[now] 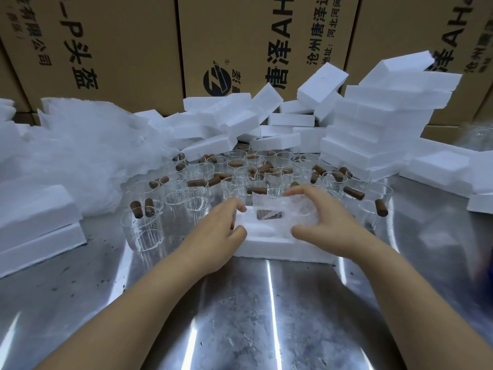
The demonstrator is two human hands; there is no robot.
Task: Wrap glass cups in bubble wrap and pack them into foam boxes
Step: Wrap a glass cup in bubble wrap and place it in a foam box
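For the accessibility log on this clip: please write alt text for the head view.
A left hand grips the end of an open foam box on a steel table while the right hand curls over a bubble-wrapped cup lying in it. Behind stand many glass cups with brown handles, a bubble wrap heap at left, stacked foam boxes at right.

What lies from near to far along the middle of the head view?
Shiny steel table, open white foam box holding a bubble-wrapped glass cup, clear glass cups with brown handles, loose white foam boxes, brown printed cardboard cartons.
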